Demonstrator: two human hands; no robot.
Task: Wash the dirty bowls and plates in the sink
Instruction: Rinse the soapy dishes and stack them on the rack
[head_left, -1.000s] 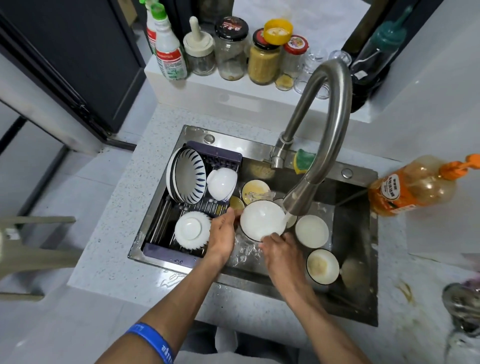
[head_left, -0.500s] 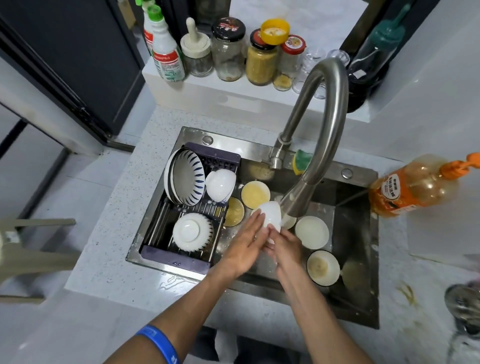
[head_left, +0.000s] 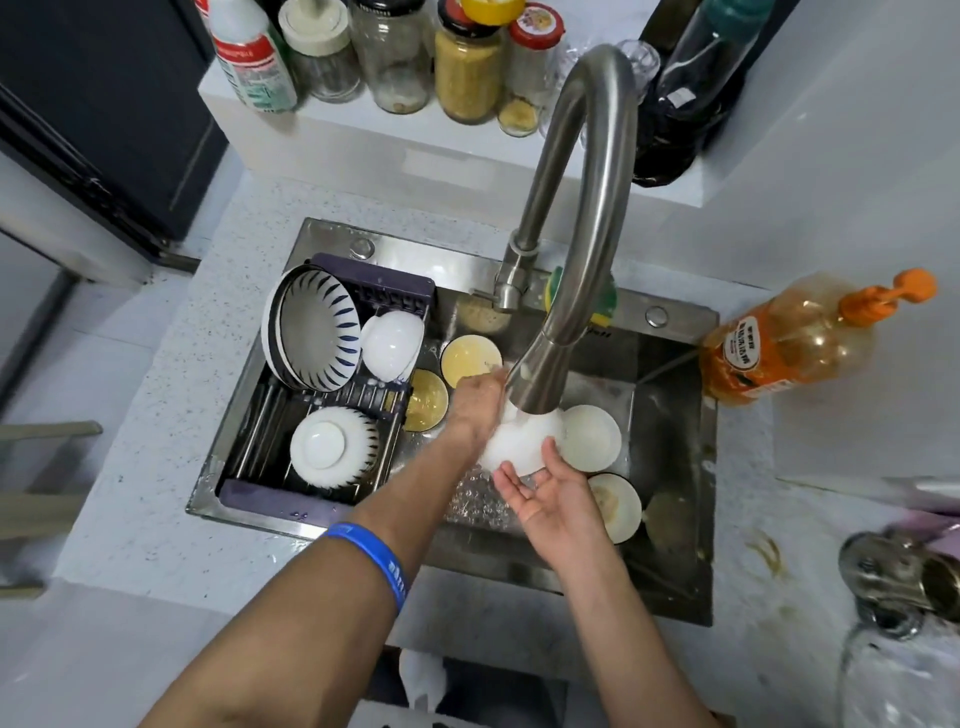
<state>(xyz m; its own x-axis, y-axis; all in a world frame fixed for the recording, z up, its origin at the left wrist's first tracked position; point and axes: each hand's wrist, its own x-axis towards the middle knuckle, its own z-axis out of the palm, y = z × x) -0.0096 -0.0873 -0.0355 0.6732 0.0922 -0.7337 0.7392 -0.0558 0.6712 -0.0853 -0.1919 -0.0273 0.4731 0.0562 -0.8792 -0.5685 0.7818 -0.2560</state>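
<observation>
Pale speckled counter w/ a steel sink set into it; shelf of jars at 12 o'clock, orange pump bottle at 3. Drying rack fills the sink's 9 o'clock half, holding a blue-striped bowl on edge plus white ones upturned.

White bowl sits dead centre, right under the tap spout, water running over it. Left hand is on its 10 o'clock side, blurred, so can't tell how the fingers lie. Right hand cups it from 5 o'clock, palm up, fingers relaxed, thumb on the rim.

Looks like the rinse. To do it well: turn the bowl under the stream, rub inside & out, tip to drain before racking. Glazed ceramic, smooth and round, prob. slippery wet, so keep both hands on. Greasy yellowish bowls at 11 & 4 o'clock not yet done.
</observation>
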